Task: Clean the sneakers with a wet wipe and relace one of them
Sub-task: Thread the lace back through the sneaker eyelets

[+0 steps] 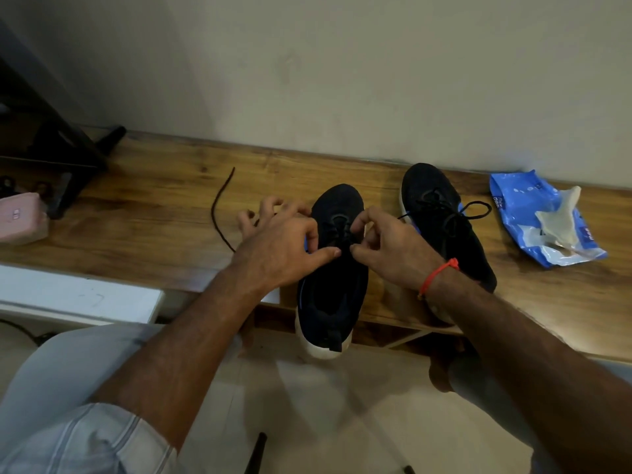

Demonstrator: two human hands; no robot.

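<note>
- The near sneaker [330,285] lies on the desk [154,213], heel overhanging the front edge.
- The left hand [284,244] and right hand [386,244] both pinch at its lace [219,206]; dark-on-dark eyelets are hard to read.
- The second sneaker [441,217] is partly hidden by the right wrist.
- The wipes pack [533,217] lies farther right.

Eyelets of the near sneaker [333,268] hidden under both hands, lace [219,206] vanishing behind the left hand [284,248], right hand's [386,248] pinched fingertips unclear, pink box [20,217] cut off far left.
</note>
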